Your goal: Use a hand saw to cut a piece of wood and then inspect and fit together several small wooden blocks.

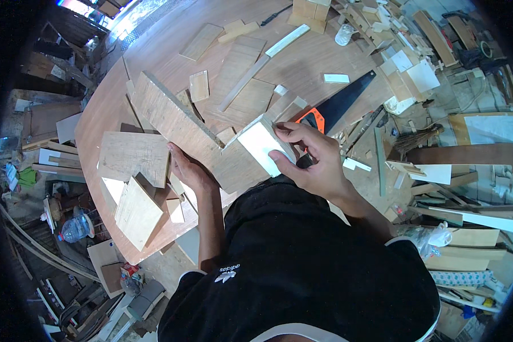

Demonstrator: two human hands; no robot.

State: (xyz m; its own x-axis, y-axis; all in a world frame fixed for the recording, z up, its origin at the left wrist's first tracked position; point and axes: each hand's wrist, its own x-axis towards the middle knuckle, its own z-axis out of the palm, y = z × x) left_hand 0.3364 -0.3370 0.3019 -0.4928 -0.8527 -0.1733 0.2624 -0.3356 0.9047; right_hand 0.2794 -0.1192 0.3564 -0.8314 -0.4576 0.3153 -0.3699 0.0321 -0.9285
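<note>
A long wooden board (179, 113) slants across the front of the table, its near end close to my body. My left hand (191, 169) is closed on its left edge, with some of the fingers hidden by the wood. My right hand (313, 154) grips a small wooden block (259, 145) with a white face, thumb on that face and fingers over its far side. The block stands on or against the near end of the board; whether they are joined I cannot tell. Just beyond my right hand lies a handsaw (345, 104) with a dark blade and orange handle.
Loose wood pieces (137, 154) cover the table (102, 100), several stacked at its left edge. A narrow white-topped strip (288, 40) lies farther back, near a clear jar (343, 34). Offcuts (404, 68) pile up on the right. A plastic bottle (74, 228) stands off the table at left.
</note>
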